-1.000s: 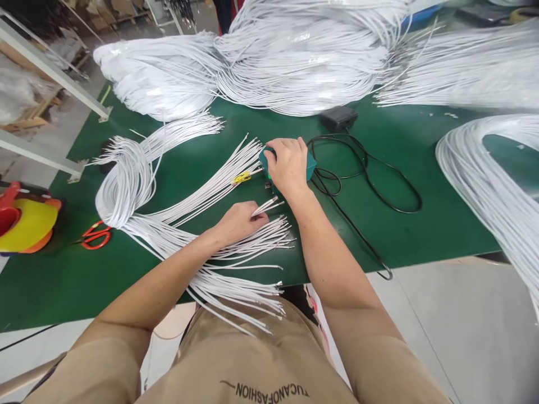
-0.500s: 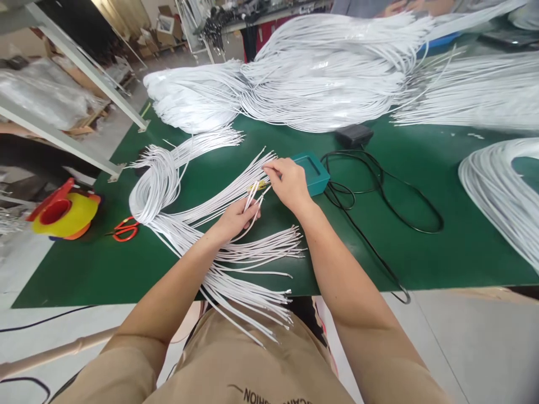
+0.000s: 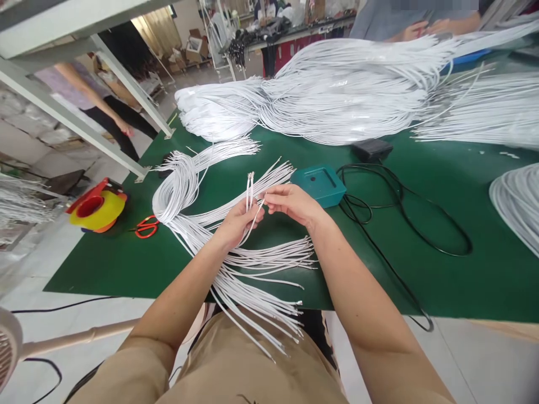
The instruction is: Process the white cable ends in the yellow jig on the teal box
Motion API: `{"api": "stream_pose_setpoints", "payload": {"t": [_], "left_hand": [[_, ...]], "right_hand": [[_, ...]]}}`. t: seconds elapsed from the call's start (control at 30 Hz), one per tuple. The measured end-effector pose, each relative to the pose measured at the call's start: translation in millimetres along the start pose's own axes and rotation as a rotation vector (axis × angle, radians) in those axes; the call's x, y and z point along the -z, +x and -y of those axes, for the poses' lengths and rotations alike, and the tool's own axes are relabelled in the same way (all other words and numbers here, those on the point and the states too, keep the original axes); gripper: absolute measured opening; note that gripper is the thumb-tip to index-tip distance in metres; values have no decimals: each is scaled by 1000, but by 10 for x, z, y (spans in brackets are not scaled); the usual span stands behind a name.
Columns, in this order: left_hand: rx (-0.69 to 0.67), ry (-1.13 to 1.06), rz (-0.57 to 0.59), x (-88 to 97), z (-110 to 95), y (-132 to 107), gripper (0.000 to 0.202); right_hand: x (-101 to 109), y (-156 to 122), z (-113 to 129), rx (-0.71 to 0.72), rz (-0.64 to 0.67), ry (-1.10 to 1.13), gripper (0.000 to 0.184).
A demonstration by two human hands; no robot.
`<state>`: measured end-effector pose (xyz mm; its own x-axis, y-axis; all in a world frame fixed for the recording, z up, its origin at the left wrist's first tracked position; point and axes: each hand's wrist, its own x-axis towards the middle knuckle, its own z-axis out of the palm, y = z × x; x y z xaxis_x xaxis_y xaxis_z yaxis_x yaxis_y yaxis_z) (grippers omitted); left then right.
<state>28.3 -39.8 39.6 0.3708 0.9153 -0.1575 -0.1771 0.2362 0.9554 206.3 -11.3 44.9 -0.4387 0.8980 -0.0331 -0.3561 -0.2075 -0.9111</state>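
Note:
My left hand is closed around a few white cables, whose ends stick up past the fingers. Close beside it, my right hand pinches the tip of one white cable between thumb and fingertips. Under and around both hands spreads a tied bundle of white cables, its loose ends fanning to the right and over the table's front edge. Just behind my right hand sits a teal box with a recessed top.
The green table carries orange-handled scissors, a yellow and red tape dispenser, a black adapter and looping black cord. Large white cable bundles line the back. Two other people stand beyond the table.
My right hand has come from beside the teal box to my left hand and now pinches a cable tip. The view has shifted, and a person has appeared at the left.

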Motion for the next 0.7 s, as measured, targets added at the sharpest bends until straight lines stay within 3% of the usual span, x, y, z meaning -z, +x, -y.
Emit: {"api": "stream_pose_setpoints", "payload": {"t": [0.17, 0.27, 0.4, 0.53, 0.6, 0.7], "left_hand": [[35, -56, -30, -32, -63, -42, 40], [34, -75, -98, -31, -71, -53, 40], [16, -93, -224, -5, -62, -56, 40], [-5, -98, -238, 1, -71, -75, 39], [-13, -79, -248, -15, -67, -96, 39], [-35, -37, -249, -56, -31, -137, 38]], "right_hand": [[-126, 49, -96, 226, -127, -15, 18], [-183, 19, -64, 356, -114, -62, 12], [-187, -95, 74, 400, 75, -67, 11], [-145, -193, 210, 250, 329, -105, 29], [-137, -190, 230, 188, 224, -108, 38], [-157, -119, 178, 203, -111, -151, 29]]}}
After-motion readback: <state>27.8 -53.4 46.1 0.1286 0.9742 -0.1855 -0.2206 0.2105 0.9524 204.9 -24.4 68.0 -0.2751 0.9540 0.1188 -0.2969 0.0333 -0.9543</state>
